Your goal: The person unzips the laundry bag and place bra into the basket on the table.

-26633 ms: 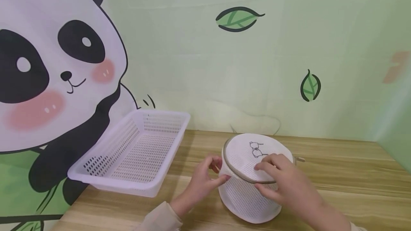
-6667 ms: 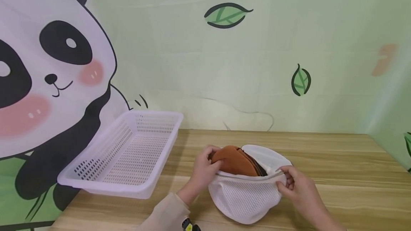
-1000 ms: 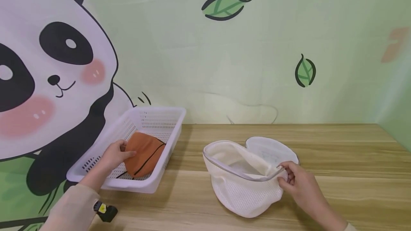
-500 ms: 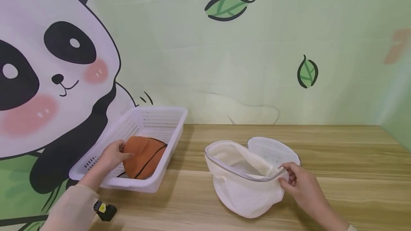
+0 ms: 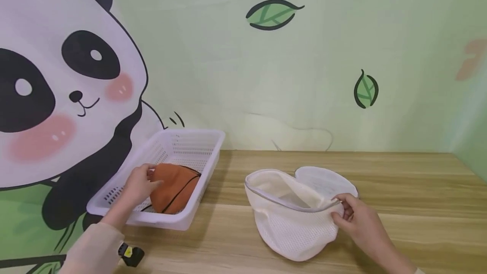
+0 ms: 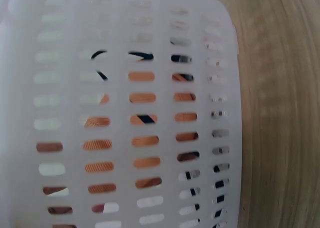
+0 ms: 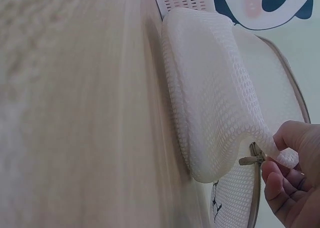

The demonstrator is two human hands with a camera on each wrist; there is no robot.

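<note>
In the head view, my left hand (image 5: 140, 185) is inside the white plastic basket (image 5: 179, 222), pinching the left edge of an orange cloth piece with black lines (image 5: 173, 189), patterned like a basketball. The left wrist view looks through the slotted basket wall (image 6: 115, 158); orange cloth shows in the slots, my hand is hidden. My right hand (image 5: 359, 219) pinches the rim of a white mesh laundry bag (image 5: 293, 231) at its right side. The bag gapes, partly slumped, its round lid (image 5: 327, 181) folded back behind. Near my fingers in the right wrist view hangs a zipper pull (image 7: 248, 160).
Basket and bag stand apart on a wooden table (image 5: 228, 244), basket at the left, bag right of centre. A printed backdrop with a panda (image 5: 76, 96) and leaves rises behind the table. A small black device (image 5: 131, 255) is at my left sleeve.
Earlier the bag was lidded; then it was open with the orange cloth at its mouth. My left hand has carried the cloth left into the basket, where it lies slightly lower than a second ago.
</note>
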